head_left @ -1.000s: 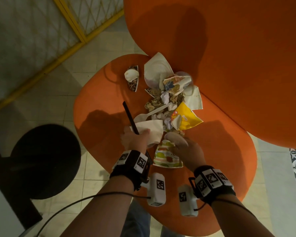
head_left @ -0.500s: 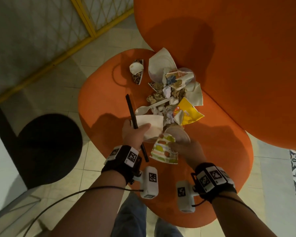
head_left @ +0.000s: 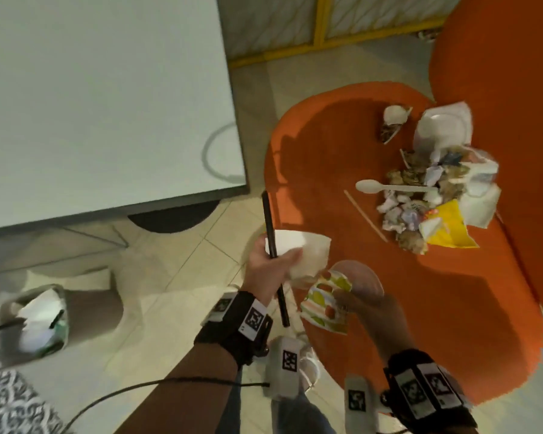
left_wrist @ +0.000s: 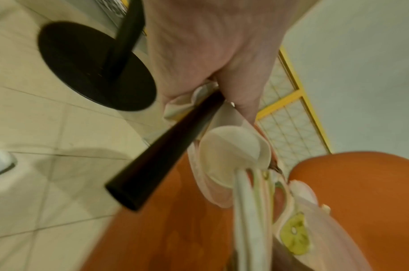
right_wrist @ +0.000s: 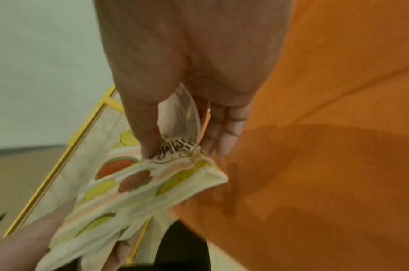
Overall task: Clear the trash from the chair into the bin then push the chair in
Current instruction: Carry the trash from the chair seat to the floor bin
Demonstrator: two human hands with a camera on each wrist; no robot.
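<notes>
Orange chair seat (head_left: 342, 145) is holding most of the trash (head_left: 420, 195) in a heap toward its backrest side, with a white spoon (head_left: 389, 187) and a thin stick (head_left: 365, 216) lying beside it. I am gripping a black straw (head_left: 271, 242) and a crushed white paper cup (head_left: 304, 252) together in my left hand (head_left: 268, 270), fingers curled round both so one hand carries two pieces. My right hand (head_left: 370, 311) is pinching a flattened fruit-print cup (head_left: 325, 303) and a clear lid (head_left: 362, 278) between thumb and fingertips (right_wrist: 224, 144), the rest of the fingers lying close together. I am holding both loads off the seat's near edge, I judge, to carry them over to the bin (head_left: 41, 321), which is standing on the floor well to my left near the white table (head_left: 107, 104) and already holding some paper. The chair is not yet pushed in.
</notes>
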